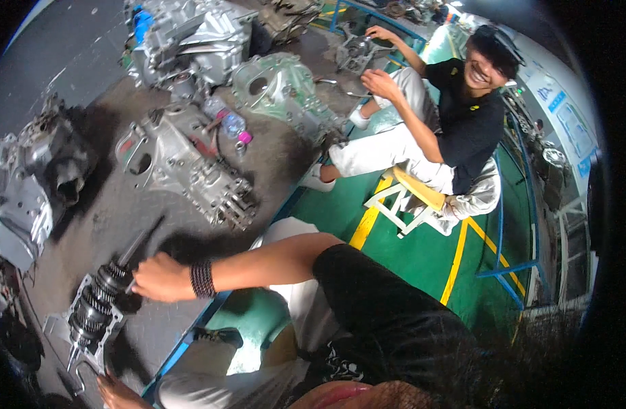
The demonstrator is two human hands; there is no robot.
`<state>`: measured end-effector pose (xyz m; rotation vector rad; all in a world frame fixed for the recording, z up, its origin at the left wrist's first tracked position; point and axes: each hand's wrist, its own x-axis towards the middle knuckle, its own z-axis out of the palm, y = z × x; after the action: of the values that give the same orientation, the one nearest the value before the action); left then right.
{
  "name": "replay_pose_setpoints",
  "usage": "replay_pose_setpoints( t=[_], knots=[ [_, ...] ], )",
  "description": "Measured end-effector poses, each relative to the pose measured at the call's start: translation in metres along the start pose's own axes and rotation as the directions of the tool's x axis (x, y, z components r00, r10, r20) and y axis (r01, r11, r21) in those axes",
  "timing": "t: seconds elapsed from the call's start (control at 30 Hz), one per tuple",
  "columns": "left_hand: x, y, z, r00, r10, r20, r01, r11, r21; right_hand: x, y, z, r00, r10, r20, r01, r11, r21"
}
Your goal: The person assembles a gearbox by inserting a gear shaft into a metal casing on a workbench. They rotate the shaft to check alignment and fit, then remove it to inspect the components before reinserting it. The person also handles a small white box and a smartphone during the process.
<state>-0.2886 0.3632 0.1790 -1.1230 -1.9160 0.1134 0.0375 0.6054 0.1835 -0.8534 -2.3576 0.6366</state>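
Note:
A gear set on a shaft (97,300) sits in an open aluminium housing (113,328) at the lower left of the dark bench. The shaft's long end points up and to the right. My right hand (162,277), with a dark beaded bracelet at its wrist, is closed at the housing's upper right edge. A small bit of metal shows at its fingertips, too little to name. Low in the picture my left hand (120,392) has its fingers stretched out beside the housing's lower end, near a bent metal rod (79,383). Part of that hand is cut off by the lower edge.
Several gearbox casings stand on the bench: one at the left (27,198), one in the middle (183,163), a greenish one (279,88) behind. A clear bottle (232,124) lies among them. A co-worker (466,102) sits on a stool (415,198) at the right, hands raised near another casing.

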Motion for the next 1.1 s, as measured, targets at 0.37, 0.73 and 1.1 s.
replay_pose_setpoints(
  t=[0.37, 0.73, 1.1],
  knots=[
    [0.013, 0.011, -0.027, 0.998, 0.006, -0.057, -0.003, 0.998, 0.061, 0.015, 0.017, -0.043, 0.996, -0.062, -0.059, 0.066, 0.996, 0.065],
    [0.014, 0.012, -0.033, 0.996, -0.058, -0.061, 0.052, 0.994, -0.092, 0.019, 0.046, -0.084, 0.988, 0.077, -0.132, -0.061, 0.991, 0.117],
    [0.011, 0.012, -0.025, 0.989, -0.091, -0.115, 0.079, 0.992, -0.103, 0.017, 0.052, -0.086, 0.989, 0.020, -0.149, -0.005, 0.995, 0.100]
  ],
)
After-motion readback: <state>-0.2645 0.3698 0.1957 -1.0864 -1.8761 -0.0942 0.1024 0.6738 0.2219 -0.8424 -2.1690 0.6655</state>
